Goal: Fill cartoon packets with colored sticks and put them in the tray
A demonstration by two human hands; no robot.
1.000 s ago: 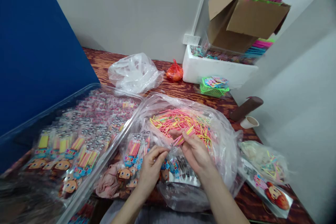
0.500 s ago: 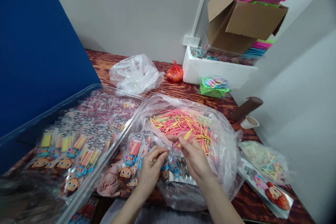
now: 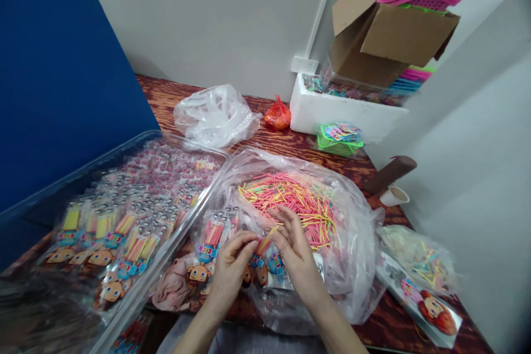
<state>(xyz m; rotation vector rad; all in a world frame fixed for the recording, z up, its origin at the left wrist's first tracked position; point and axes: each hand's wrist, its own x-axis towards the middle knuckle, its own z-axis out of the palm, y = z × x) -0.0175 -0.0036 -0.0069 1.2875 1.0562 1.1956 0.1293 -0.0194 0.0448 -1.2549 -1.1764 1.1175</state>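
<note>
Pink and yellow sticks (image 3: 290,199) lie heaped in an open clear plastic bag (image 3: 357,232) in the middle of the table. Below the heap, my left hand (image 3: 234,260) has its fingers pressed together near a small packet of sticks (image 3: 264,244); whether it grips the packet's edge is hard to see. My right hand (image 3: 294,249) is beside the packet's other side, fingers spread and partly curled. Packets with cartoon faces (image 3: 199,272) lie left of my left hand. Many filled packets (image 3: 136,193) fill a large clear tray (image 3: 207,188) at the left.
An empty-looking plastic bag (image 3: 215,116), a red net bag (image 3: 277,115), a green basket (image 3: 340,146) and a white foam box (image 3: 332,113) stand at the back. On the right are a paper cup (image 3: 394,195), a brown cylinder (image 3: 390,174) and another bag of sticks (image 3: 427,260).
The bundle of sticks held up by my right hand is now lower, in a packet between the hands. My right hand's fingers have spread, and my left hand has shifted slightly left.
</note>
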